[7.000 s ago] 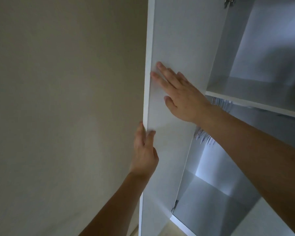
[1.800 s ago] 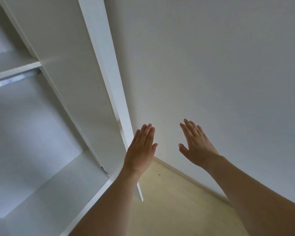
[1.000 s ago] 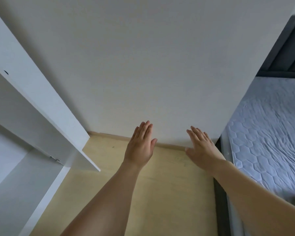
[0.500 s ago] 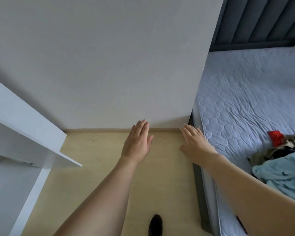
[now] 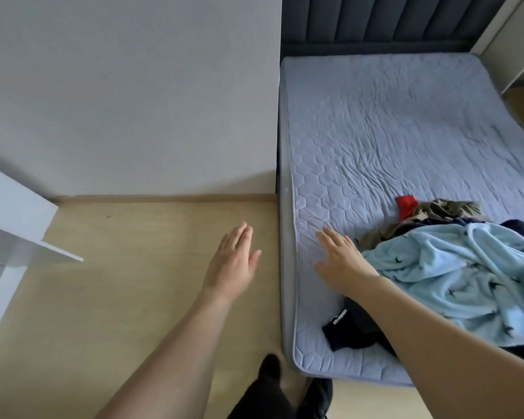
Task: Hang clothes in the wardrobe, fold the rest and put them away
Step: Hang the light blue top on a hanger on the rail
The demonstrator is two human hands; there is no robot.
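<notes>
No readable text, label, brand, number or sign is showing anywhere in this view. A small white strip is lying on the dark garment [image 5: 350, 334] on the bed [image 5: 375, 122], just below the right hand [image 5: 342, 261], but it is too blurred to read.

Two hands are showing: a left hand [image 5: 235, 261] and a right hand [image 5: 341, 261], both with fingers straight and holding nothing. One bed [image 5: 375, 122] is lying at the right, with one headboard [image 5: 390, 19] behind it. At least four garments are sitting in a heap on it: one light blue [image 5: 466, 276], one red [image 5: 407, 206], one olive [image 5: 445, 207], one black [image 5: 353, 331]; more may be lying hidden beneath. One wardrobe door [image 5: 15, 228] is showing at the left. Two dark feet [image 5: 270, 365] are showing on the floor.
</notes>
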